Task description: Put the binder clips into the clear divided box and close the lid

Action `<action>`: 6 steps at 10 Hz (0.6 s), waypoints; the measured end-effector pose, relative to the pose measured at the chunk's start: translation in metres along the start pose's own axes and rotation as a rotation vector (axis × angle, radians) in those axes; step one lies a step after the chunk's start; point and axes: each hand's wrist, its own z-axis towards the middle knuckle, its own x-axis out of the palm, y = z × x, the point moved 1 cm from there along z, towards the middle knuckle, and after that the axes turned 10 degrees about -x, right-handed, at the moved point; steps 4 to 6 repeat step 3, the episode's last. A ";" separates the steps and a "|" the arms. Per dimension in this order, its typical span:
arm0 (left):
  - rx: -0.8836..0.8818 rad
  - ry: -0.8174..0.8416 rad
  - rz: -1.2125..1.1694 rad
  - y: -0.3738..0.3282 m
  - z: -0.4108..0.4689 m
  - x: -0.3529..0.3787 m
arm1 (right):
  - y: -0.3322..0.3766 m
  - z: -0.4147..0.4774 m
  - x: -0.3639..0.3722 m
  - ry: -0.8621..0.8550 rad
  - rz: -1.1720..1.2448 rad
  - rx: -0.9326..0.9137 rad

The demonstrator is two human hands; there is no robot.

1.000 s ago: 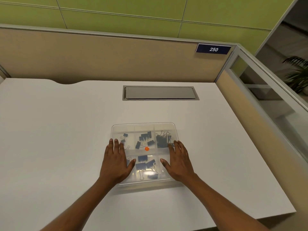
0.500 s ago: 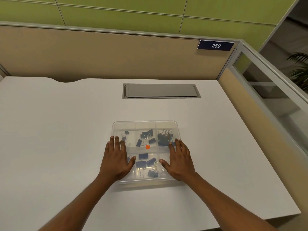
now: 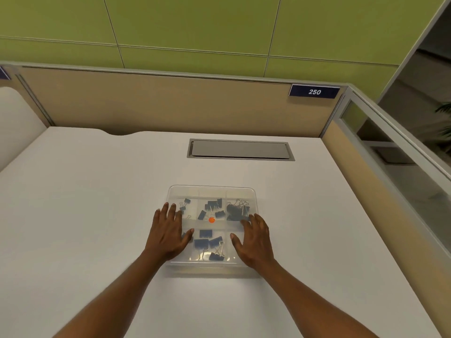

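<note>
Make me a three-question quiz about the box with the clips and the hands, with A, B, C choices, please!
1. Where are both hands?
A. Flat on the box lid
B. Under the desk
C. On the grey desk panel

2. What colour are the binder clips?
A. Red
B. Blue
C. Yellow

3. Is any clip lying loose on the desk?
A. Yes, many
B. Yes, one
C. None in view

Answers:
1 A: the left hand and right hand lie palm down on the clear box.
2 B: the binder clips show blue through the lid.
3 C: the white desk shows no clips outside the box.
</note>
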 end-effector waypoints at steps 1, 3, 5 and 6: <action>0.017 -0.041 0.104 -0.005 -0.009 -0.013 | 0.004 -0.002 -0.005 0.025 -0.073 -0.020; 0.126 -0.141 0.197 -0.021 -0.009 -0.047 | 0.011 0.000 -0.021 0.001 -0.151 -0.079; 0.126 -0.141 0.197 -0.021 -0.009 -0.047 | 0.011 0.000 -0.021 0.001 -0.151 -0.079; 0.126 -0.141 0.197 -0.021 -0.009 -0.047 | 0.011 0.000 -0.021 0.001 -0.151 -0.079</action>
